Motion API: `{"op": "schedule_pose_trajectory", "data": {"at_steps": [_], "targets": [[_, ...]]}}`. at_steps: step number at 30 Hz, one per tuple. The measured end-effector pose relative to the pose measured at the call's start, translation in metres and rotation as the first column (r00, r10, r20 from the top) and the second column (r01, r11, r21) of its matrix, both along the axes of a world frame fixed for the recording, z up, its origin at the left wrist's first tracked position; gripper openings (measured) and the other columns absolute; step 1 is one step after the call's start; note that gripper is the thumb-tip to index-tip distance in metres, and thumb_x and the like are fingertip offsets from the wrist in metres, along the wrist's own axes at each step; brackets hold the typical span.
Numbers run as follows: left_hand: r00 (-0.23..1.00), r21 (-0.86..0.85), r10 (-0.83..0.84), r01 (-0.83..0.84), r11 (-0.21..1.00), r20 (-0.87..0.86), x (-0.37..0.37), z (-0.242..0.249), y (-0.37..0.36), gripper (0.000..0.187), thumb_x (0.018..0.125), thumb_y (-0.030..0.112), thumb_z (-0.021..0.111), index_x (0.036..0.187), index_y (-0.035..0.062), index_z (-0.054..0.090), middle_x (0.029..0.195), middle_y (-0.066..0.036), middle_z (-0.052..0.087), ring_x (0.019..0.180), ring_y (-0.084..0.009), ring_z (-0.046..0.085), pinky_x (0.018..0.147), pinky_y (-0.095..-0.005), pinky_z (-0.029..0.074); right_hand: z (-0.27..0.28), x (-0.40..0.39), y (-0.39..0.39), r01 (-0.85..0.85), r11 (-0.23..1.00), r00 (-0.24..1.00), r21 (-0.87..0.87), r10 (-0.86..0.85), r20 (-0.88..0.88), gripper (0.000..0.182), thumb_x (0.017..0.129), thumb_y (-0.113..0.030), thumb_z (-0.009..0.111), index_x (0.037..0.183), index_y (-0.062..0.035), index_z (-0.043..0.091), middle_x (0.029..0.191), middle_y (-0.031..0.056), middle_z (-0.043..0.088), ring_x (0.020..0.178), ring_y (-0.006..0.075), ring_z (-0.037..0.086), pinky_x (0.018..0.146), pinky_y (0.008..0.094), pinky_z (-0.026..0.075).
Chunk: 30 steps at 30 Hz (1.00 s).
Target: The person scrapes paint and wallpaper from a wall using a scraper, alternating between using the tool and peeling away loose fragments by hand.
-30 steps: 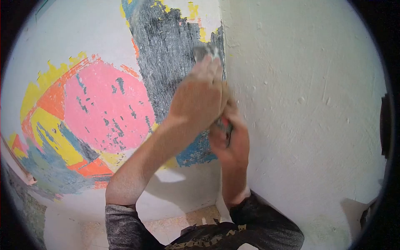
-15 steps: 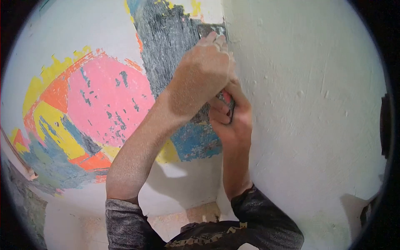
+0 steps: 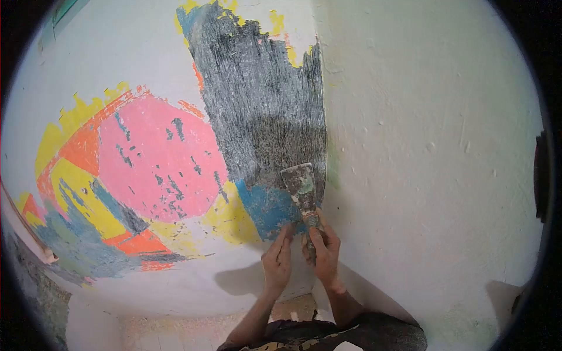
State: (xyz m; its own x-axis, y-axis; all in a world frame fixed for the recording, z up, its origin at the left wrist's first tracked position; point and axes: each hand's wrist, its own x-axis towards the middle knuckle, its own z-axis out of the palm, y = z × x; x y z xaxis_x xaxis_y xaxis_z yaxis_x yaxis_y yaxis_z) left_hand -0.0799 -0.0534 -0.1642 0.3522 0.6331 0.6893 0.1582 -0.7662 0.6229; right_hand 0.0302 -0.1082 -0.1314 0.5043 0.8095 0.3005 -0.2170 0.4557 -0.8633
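My right hand (image 3: 323,253) is wrapped round the handle of a paint scraper (image 3: 300,181). The wide, worn blade points up and lies over the lower edge of the dark grey scraped patch (image 3: 257,88), near the room's corner. To the left, my left hand (image 3: 277,262) holds nothing, its fingers stretched upward and close together. Those fingertips overlap the bottom of the blue painted area (image 3: 266,210) in this view. A dark shadow falls across the grey patch above the blade.
On the left wall a pink painted shape (image 3: 158,158) has orange and yellow sections around it and several scraped grey marks. The right wall (image 3: 421,175) is pale and bumpy, meeting the painted wall at a corner. Below, the floor (image 3: 175,330) is strewn with debris.
Both hands have come down from the upper part of the grey patch to the blue area. They were together on the scraper; now my left hand is off it, and the blade shows fully.
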Motion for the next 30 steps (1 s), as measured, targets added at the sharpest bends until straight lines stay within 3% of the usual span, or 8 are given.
{"op": "schedule_pose_trajectory", "data": {"at_steps": [2, 5, 11, 15, 22, 25, 27, 30], "targets": [[0.972, -0.536, -0.106, 0.204, 0.819, 0.208, -0.001, -0.026, -0.002, 0.039, 0.097, 0.011, 0.041, 0.134, -0.0026, 0.039, 0.124, -0.017, 0.055, 0.102, -0.0271, 0.062, 0.086, -0.0338, 0.050, 0.000, 0.006, 0.005, 0.070, 0.998, 0.988, -0.002, -0.069, 0.138, 0.044, 0.092, -0.013, 0.052, 0.134, -0.0030, 0.043, 0.071, 0.0020, 0.055, 0.048, 0.0050, 0.044, 0.040, 0.0216, 0.035], [0.897, -0.627, -0.113, 0.384, 0.678, 0.427, 0.006, -0.038, 0.002, 0.040, 0.098, 0.013, 0.039, 0.134, -0.0040, 0.037, 0.125, -0.016, 0.054, 0.101, -0.0250, 0.061, 0.084, -0.0330, 0.052, 0.001, 0.007, 0.014, 0.337, 0.928, 0.792, 0.158, -0.370, 0.485, 0.045, 0.091, -0.013, 0.054, 0.134, -0.0022, 0.043, 0.072, 0.0011, 0.058, 0.052, 0.0074, 0.047, 0.046, 0.0238, 0.040], [0.817, -0.451, -0.248, 0.510, 0.733, 0.520, 0.017, -0.005, 0.024, 0.041, 0.098, 0.015, 0.039, 0.135, -0.0039, 0.036, 0.125, -0.022, 0.052, 0.101, -0.0299, 0.061, 0.083, -0.0369, 0.053, 0.129, 0.011, 0.034, 0.522, 0.846, 0.651, 0.108, -0.477, 0.590, 0.046, 0.093, -0.017, 0.047, 0.138, -0.0062, 0.039, 0.064, 0.0071, 0.042, 0.057, 0.0090, 0.038, 0.052, 0.0246, 0.037], [0.819, -0.400, -0.318, 0.525, 0.751, 0.478, 0.019, 0.014, 0.038, 0.042, 0.098, 0.014, 0.038, 0.135, -0.0048, 0.034, 0.127, -0.023, 0.050, 0.101, -0.0310, 0.061, 0.084, -0.0376, 0.052, 0.182, 0.013, 0.047, 0.567, 0.804, 0.556, 0.181, -0.535, 0.636, 0.045, 0.092, -0.016, 0.048, 0.136, -0.0050, 0.042, 0.096, 0.0086, 0.060, 0.080, 0.0124, 0.054, 0.073, 0.0243, 0.043], [0.777, -0.505, -0.349, 0.614, 0.607, 0.525, 0.003, -0.015, 0.053, 0.042, 0.099, 0.016, 0.036, 0.136, -0.0037, 0.034, 0.129, -0.023, 0.048, 0.103, -0.0304, 0.059, 0.087, -0.0378, 0.050, 0.036, -0.009, 0.034, 0.600, 0.798, 0.518, 0.056, -0.441, 0.732, 0.052, 0.085, -0.004, 0.056, 0.135, -0.0038, 0.042, 0.124, 0.0219, 0.054, 0.109, 0.0215, 0.056, 0.087, 0.0292, 0.043], [0.780, -0.533, -0.364, 0.618, 0.578, 0.509, -0.005, -0.024, 0.059, 0.043, 0.100, 0.020, 0.037, 0.135, -0.0047, 0.035, 0.129, -0.023, 0.048, 0.104, -0.0305, 0.059, 0.087, -0.0378, 0.050, 0.055, -0.003, 0.033, 0.672, 0.726, 0.387, 0.149, -0.515, 0.765, 0.048, 0.089, -0.009, 0.053, 0.136, -0.0041, 0.041, 0.088, 0.0190, 0.059, 0.068, 0.0240, 0.055, 0.064, 0.0316, 0.045], [0.765, -0.520, -0.389, 0.638, 0.568, 0.514, -0.003, -0.031, 0.063, 0.042, 0.100, 0.020, 0.037, 0.133, -0.0055, 0.036, 0.128, -0.023, 0.049, 0.103, -0.0310, 0.060, 0.086, -0.0372, 0.051, 0.095, 0.013, 0.049, 0.650, 0.639, 0.211, 0.412, -0.673, 0.709, 0.046, 0.091, -0.012, 0.051, 0.135, -0.0040, 0.041, 0.089, 0.0222, 0.060, 0.074, 0.0289, 0.060, 0.068, 0.0364, 0.046], [0.742, -0.501, -0.420, 0.665, 0.554, 0.522, 0.003, -0.018, 0.056, 0.040, 0.100, 0.018, 0.037, 0.132, -0.0050, 0.039, 0.126, -0.023, 0.051, 0.101, -0.0319, 0.061, 0.085, -0.0371, 0.051, 0.170, 0.013, 0.058, 0.666, 0.614, 0.189, 0.424, -0.688, 0.700, 0.045, 0.093, -0.015, 0.049, 0.136, -0.0041, 0.040, 0.093, 0.0255, 0.060, 0.081, 0.0351, 0.062, 0.072, 0.0408, 0.047]]}}
